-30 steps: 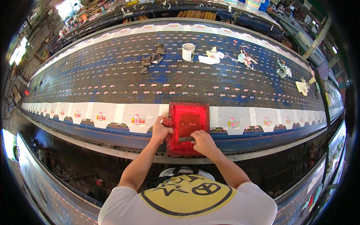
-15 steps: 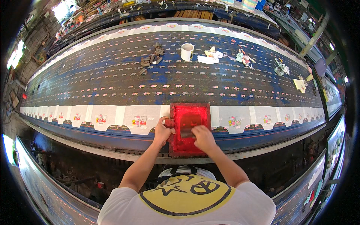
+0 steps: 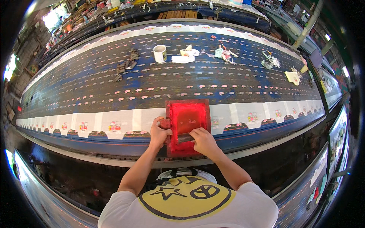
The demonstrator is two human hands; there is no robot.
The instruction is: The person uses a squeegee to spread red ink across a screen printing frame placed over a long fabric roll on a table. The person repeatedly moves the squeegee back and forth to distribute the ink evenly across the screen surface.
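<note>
At the near edge of the bench (image 3: 95, 143), my left hand (image 3: 159, 133) grips a red frame (image 3: 189, 118), my right hand (image 3: 204, 140) a squeegee (image 3: 184, 138) inside; white panels (image 3: 114, 126) left and right carry prints, the one beneath, I judge, unfinished.

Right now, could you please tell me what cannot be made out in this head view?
All in the head view:
- The white cloth beneath the red framed screen: the screen hides it.
- The right end of the dark bar: covered by the right hand.
- Part of the screen's left side: covered by the left hand.
- Any contents of the white cup: too small to tell.
</note>
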